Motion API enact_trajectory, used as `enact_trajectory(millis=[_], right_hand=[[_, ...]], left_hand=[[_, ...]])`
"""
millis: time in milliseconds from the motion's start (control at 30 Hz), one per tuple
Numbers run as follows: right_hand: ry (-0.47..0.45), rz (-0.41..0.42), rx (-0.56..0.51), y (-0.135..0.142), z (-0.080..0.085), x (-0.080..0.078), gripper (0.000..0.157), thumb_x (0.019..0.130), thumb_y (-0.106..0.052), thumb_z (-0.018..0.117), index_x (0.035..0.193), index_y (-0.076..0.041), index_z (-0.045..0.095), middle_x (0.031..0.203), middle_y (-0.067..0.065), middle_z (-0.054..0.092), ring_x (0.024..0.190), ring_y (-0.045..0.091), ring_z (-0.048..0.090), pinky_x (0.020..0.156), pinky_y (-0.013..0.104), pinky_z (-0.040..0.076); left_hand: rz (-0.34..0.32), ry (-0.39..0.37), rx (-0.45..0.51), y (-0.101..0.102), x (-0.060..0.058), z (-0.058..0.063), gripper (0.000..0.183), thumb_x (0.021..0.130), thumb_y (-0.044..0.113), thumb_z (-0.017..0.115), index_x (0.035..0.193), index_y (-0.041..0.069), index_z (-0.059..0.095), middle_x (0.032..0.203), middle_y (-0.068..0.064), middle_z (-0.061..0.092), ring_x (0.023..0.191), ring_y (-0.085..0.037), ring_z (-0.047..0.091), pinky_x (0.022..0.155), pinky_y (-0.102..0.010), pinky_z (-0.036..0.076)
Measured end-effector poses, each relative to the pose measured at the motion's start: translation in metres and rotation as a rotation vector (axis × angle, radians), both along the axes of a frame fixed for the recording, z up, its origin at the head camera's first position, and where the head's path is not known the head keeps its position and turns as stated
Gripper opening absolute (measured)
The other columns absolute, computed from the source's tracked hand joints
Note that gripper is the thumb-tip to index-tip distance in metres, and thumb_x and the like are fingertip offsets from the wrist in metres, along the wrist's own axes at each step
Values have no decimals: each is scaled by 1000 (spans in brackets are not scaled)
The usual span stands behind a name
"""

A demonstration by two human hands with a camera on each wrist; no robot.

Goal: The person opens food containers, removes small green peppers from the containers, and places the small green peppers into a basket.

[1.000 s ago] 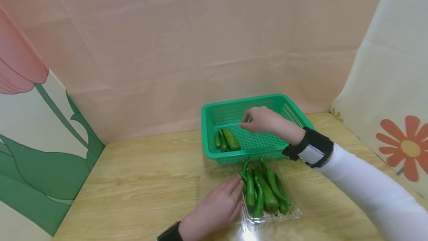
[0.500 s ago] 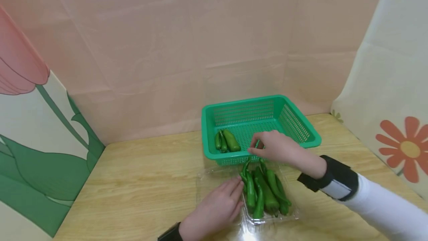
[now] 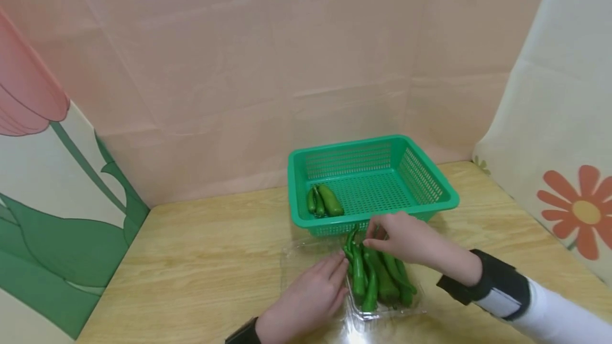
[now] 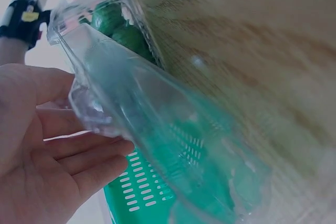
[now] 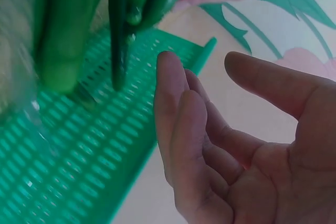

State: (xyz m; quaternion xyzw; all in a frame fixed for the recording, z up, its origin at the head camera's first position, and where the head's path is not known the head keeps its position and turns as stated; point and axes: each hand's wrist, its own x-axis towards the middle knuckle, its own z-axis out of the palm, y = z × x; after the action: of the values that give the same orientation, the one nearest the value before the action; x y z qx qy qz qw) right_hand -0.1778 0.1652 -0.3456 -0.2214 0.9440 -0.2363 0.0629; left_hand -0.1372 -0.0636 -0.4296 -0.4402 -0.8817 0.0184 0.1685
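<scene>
Several long green peppers (image 3: 369, 285) lie in a clear plastic clamshell box (image 3: 360, 316) on the table. My left hand (image 3: 311, 293) rests along the box's left side; the left wrist view shows its extended fingers (image 4: 89, 166) touching the clear plastic (image 4: 97, 106). Over the stem ends of the peppers hovers my right hand (image 3: 404, 237), its fingers bent and thumb apart. Nothing is between that thumb and the fingers (image 5: 170, 98) in the right wrist view, where the peppers (image 5: 65, 40) hang into sight close by.
A green plastic basket (image 3: 432, 207) stands right behind the box, with a few green peppers (image 3: 330, 200) at its left end. The wooden table (image 3: 205, 264) reaches back to a pink cloth backdrop (image 3: 215, 94). A flower-printed cloth (image 3: 540, 121) hangs at the right.
My right hand has come back from above the basket, across its front rim, to over the peppers in the box. My left hand has stayed in place.
</scene>
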Motion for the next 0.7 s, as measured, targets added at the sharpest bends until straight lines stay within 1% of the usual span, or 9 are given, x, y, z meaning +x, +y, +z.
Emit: enact_trajectory(millis=[200,367,467,600,700], right_hand=[[-33,18,33,2,-15,4,13,83,-29,72,82,-18,65,72,-10,64,64,2,57,54,21,50],[-62,42,51,5,-25,6,14,80,-29,74,82,-17,66,71,-10,63,63,2,56,54,20,49],[-57,70,45,8,-30,7,16,79,-31,74,80,-18,66,69,-11,62,61,1,54,53,19,48],[-73,90,24,9,-34,9,21,78,-35,75,79,-16,66,69,-10,62,60,0,54,52,18,47],[-90,85,16,8,-36,8,22,78,-36,75,80,-16,65,69,-10,63,60,0,54,51,18,48]], left_hand=[[1,-5,0,0,0,0,52,98,36,47,134,-2,49,140,-17,49,130,-25,48,111,-33,39],[9,-31,-2,0,0,2,52,99,36,44,135,-1,48,141,-17,48,131,-25,47,111,-34,38],[6,-33,-7,-1,0,3,52,99,36,43,136,-1,47,141,-17,47,131,-25,47,111,-34,38],[10,-34,-16,-1,0,2,53,99,37,42,136,-1,47,142,-17,46,132,-25,46,111,-34,38],[14,-41,-18,-1,-1,2,53,100,37,42,136,0,47,143,-17,46,132,-24,46,111,-34,38]])
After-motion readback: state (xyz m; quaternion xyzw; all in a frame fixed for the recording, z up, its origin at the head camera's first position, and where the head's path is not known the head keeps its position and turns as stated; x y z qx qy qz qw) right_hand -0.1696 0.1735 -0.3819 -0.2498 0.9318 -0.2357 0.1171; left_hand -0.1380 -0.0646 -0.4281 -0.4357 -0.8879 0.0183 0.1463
